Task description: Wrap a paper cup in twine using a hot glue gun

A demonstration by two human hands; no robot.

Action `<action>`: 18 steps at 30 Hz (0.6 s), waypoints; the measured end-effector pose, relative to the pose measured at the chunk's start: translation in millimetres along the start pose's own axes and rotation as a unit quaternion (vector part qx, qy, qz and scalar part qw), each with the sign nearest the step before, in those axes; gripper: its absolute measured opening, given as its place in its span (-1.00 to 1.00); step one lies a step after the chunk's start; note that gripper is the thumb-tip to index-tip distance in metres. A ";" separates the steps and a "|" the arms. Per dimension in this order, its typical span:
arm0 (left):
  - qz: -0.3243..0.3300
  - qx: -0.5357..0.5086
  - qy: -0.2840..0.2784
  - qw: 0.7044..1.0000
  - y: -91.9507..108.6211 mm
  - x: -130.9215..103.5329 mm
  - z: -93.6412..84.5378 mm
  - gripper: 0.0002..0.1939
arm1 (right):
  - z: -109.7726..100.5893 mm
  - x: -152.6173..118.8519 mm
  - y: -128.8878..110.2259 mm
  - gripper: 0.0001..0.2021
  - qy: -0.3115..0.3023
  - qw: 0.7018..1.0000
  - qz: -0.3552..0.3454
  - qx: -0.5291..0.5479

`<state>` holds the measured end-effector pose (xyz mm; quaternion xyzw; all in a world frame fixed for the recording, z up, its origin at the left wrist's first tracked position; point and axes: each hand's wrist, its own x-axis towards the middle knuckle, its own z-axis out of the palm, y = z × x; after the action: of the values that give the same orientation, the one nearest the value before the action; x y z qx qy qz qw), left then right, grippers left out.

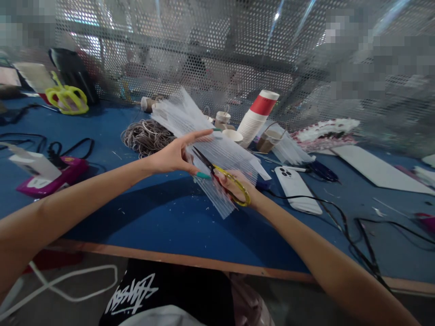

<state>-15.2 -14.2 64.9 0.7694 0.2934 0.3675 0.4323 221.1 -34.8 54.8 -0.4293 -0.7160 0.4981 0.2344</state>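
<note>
Over the middle of the blue table, my right hand (238, 184) is closed on scissors with yellow and red handles (238, 192), whose dark blades point up and left. Translucent ribbed sheets (220, 154) lie against and behind this hand, with a strip hanging below it. My left hand (185, 151) is beside the blades, its thumb and fingers spread apart in front of the sheets. Whether it touches them I cannot tell. Behind my left wrist lies a bundle of grey-brown cord (147, 138).
A stack of paper cups (253, 120) and small jars stand behind the sheets. To the right are a white phone (297, 190), black cables and a white board (380, 167). A magenta power strip (56, 179), yellow holder (70, 99) and dark jug (74, 72) are at left.
</note>
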 end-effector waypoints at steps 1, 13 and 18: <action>0.002 -0.004 0.007 1.000 -0.4 -0.2 0.2 0.04 | -0.1 0.8 0.5 -0.45 0.002 1.000 -0.007 -0.009; -0.004 -0.019 -0.010 1.000 -3.5 0.5 3.4 0.06 | 4.1 -2.1 -6.8 -0.43 0.011 0.999 0.036 -0.019; 0.002 -0.027 -0.026 0.999 -2.6 0.8 4.0 0.05 | 3.0 -0.3 -3.1 -0.45 0.004 1.000 0.010 -0.018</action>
<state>-11.8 -14.2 61.5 0.7670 0.2708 0.3560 0.4601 217.8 -37.0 56.5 -0.4429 -0.7193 0.4857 0.2249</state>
